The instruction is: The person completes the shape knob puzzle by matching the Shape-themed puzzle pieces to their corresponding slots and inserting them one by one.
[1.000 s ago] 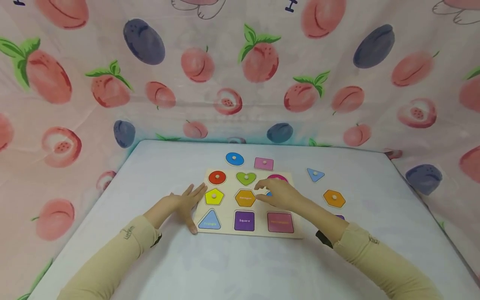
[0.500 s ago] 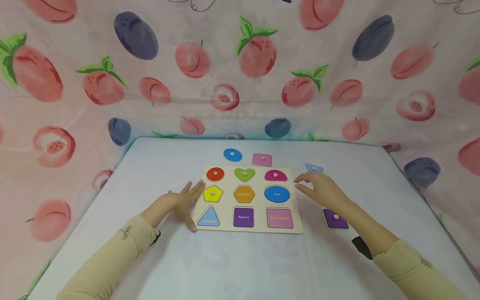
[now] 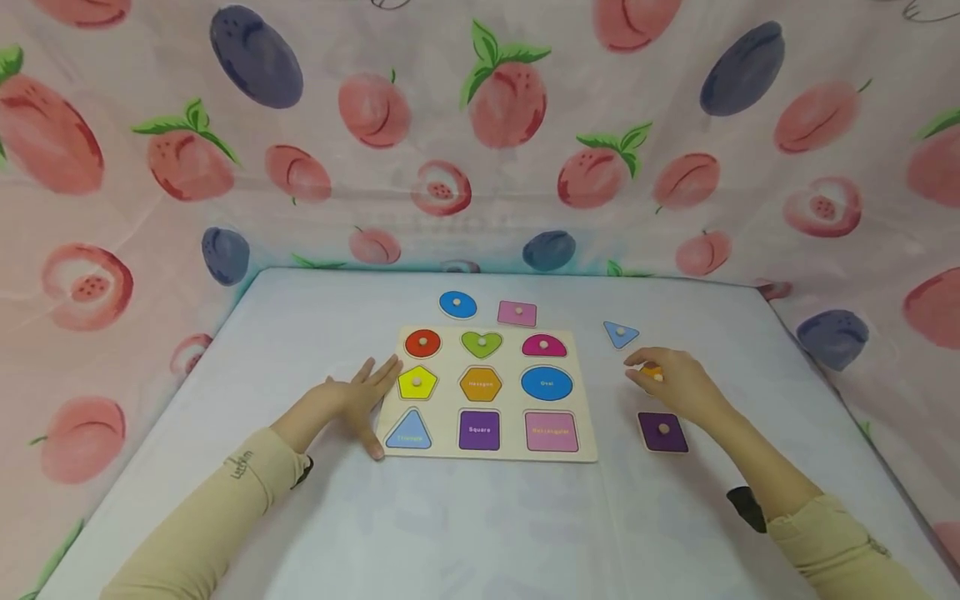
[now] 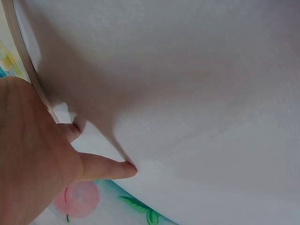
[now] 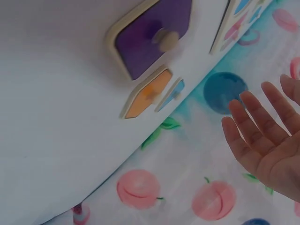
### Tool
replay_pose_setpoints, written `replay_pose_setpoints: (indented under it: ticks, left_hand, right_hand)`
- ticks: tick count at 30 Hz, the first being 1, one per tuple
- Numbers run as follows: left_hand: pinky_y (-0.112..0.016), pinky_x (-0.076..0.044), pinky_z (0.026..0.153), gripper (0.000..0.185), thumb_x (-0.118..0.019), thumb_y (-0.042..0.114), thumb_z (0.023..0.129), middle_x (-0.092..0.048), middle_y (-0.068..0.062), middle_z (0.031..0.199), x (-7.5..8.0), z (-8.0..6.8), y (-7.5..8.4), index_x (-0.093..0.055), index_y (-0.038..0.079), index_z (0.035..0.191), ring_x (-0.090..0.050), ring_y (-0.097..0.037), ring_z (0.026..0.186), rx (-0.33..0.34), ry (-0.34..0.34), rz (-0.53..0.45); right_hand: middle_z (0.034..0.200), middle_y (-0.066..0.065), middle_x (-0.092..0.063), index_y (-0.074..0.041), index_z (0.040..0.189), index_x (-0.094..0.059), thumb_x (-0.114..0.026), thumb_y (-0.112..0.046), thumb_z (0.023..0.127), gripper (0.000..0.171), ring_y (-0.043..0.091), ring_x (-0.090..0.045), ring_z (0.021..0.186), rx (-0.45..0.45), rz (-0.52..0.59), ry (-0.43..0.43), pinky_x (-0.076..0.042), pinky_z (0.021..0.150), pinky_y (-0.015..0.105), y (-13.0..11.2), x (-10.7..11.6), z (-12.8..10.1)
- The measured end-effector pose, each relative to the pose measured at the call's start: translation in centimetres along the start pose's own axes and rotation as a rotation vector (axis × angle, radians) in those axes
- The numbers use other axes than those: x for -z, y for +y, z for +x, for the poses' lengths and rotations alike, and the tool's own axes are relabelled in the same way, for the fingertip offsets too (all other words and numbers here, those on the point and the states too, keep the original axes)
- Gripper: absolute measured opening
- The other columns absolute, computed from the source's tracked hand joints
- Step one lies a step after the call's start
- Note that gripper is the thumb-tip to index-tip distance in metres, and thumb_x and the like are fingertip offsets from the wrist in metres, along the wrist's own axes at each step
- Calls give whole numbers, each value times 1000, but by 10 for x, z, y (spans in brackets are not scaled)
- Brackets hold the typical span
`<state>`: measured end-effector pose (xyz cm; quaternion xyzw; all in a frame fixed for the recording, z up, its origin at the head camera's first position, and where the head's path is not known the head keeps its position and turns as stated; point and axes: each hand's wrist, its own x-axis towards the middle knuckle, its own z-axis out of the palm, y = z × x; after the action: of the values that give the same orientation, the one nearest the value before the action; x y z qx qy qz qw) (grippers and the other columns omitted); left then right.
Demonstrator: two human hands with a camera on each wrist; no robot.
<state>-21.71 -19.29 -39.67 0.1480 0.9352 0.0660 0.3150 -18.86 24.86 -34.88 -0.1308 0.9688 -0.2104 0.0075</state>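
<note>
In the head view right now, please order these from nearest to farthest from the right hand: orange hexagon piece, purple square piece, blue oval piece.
From the right hand:
1. Orange hexagon piece, under its fingers, mostly hidden.
2. Purple square piece, on the table just in front of the wrist.
3. Blue oval piece, far off, behind the board's back left corner.

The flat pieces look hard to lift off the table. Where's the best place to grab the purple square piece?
By the small round knob at the centre of the purple square piece, pinched from straight above. The piece lies flat on the table, so its edges offer little purchase.
</note>
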Motion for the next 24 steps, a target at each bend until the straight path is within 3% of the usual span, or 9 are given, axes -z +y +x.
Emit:
replay_pose_setpoints:
  ticks: [14, 24]
  left_hand:
    - [-82, -4, 95, 138, -87, 49, 55, 14, -7, 159, -4, 0, 0, 6, 15, 152, 12, -39, 145, -17, 4, -6]
    - [-81, -5, 97, 138, -86, 50, 55, 14, -6, 159, 1, -1, -1, 7, 15, 152, 12, -38, 145, 0, 4, 5]
  right_hand:
    - [112, 26, -63, 2, 106, -66, -62, -19, 90, 26, 50, -54, 107, -26, 82, -2, -47, 86, 61, 55, -2, -2]
    - [130, 34, -49, 4, 118, -59, -66, -17, 88, 37, 55, -43, 118, 24, 158, -133, -43, 92, 63, 95, -3, 10]
